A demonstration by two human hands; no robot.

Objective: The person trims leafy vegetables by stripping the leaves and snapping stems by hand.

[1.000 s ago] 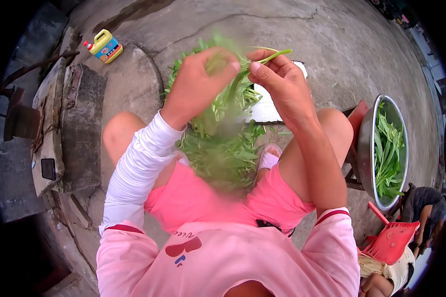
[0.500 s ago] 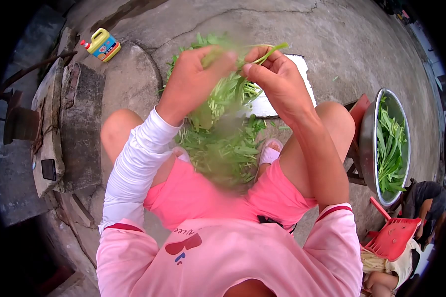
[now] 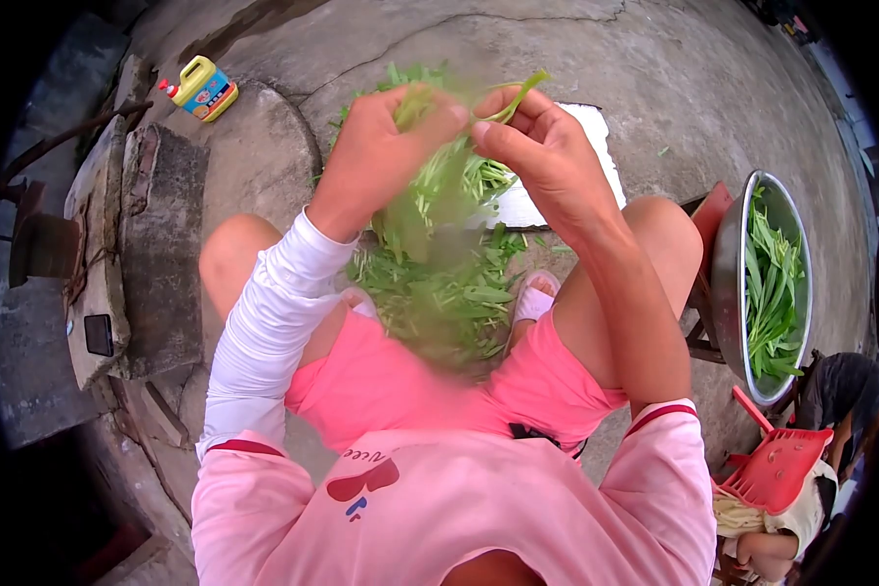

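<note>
In front of me, my left hand [image 3: 386, 142] is closed on green leafy stems, partly lost in a blurred patch at mid-view. My right hand [image 3: 542, 146] pinches a pale green water spinach stem [image 3: 527, 93], its end sticking out above the fingers. The fingertips of both hands are close together. Below them, a heap of water spinach [image 3: 439, 283] covers the ground between my feet. More cut stems lie by a white board [image 3: 527, 207] beyond it.
A metal basin [image 3: 803, 283] of water spinach stands on a support at right. Behind it are a red plastic chair [image 3: 776, 469] and another person [image 3: 840, 400]. At left are a yellow jug [image 3: 205, 90], a stone ledge [image 3: 161, 254] and a phone [image 3: 99, 335].
My right hand has shifted slightly left, and the stem in it now points more steeply upward. My left hand stays nearly in place, still holding greens.
</note>
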